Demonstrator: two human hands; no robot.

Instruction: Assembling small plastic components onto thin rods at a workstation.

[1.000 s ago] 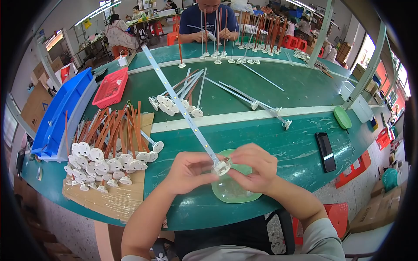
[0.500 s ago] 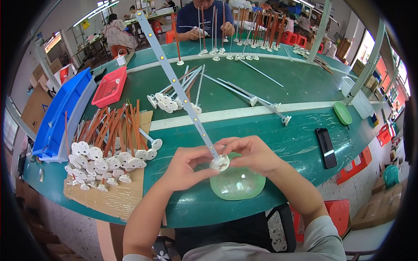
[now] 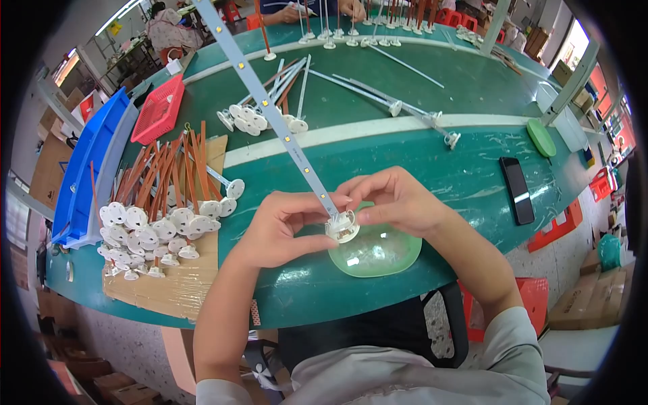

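My left hand [image 3: 277, 229] grips the lower end of a long, narrow LED strip [image 3: 264, 103], which leans up toward the far left with small yellow chips along it. At its bottom sits a round white plastic base [image 3: 344, 231], between my left thumb and fingers. Thin pale wires show at the base's upper edge. My right hand [image 3: 401, 202] is closed against the right side of the base, thumb and forefinger pinched; what lies between them is too small to make out. Below both hands stands a translucent green bowl [image 3: 385, 260] with small bits inside.
A pile of strips with white bases [image 3: 155, 229] lies on cardboard [image 3: 202, 283] at left, by blue bins [image 3: 88, 169] and a red basket [image 3: 158, 111]. More strips [image 3: 270, 101] lie farther back. A phone [image 3: 517, 191] and green dish [image 3: 540, 138] are right. Across sits a co-worker [image 3: 277, 12].
The view has tilted down, so the table items sit higher. The base has turned slightly, showing more of its side and wires. Both hands stay at it.
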